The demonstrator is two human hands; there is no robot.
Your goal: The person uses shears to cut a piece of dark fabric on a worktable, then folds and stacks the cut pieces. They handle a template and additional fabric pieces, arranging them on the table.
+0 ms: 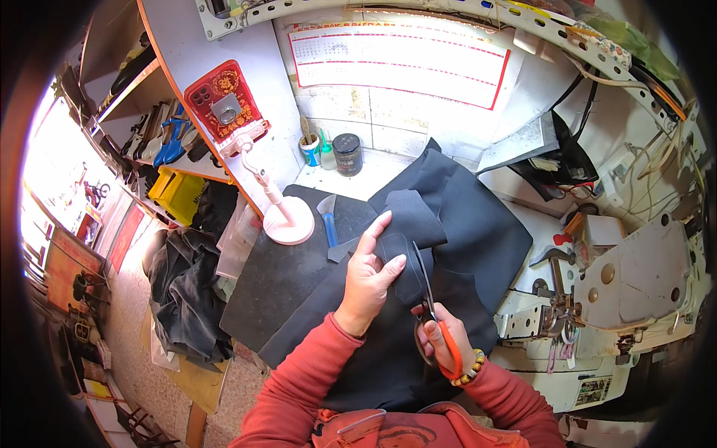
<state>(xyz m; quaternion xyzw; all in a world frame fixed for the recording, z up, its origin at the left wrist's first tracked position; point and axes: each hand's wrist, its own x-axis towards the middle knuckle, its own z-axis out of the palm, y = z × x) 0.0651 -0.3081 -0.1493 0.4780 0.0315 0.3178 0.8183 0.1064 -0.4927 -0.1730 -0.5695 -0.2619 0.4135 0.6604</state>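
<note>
Pressing down with the left hand (367,278), fingers spread flat over a small dark pattern piece (399,261) laid on the black fabric (478,224). Gripping the scissors (432,313) in the right hand (442,345), fingers curled through the orange handles, blades pointing away from the body and running along the right edge of the pattern piece. Spreading across the middle of the desk (358,179), black fabric in overlapping layers, partly over a dark mat (280,276). Standing just left of the fabric, a pink phone stand (287,220) carrying a phone in a red case (224,101). Lying near the stand, a blue-handled tool (328,220). Sitting at the right, a white sewing machine (635,276). Resting at the back, a dark tin (347,153).
</note>
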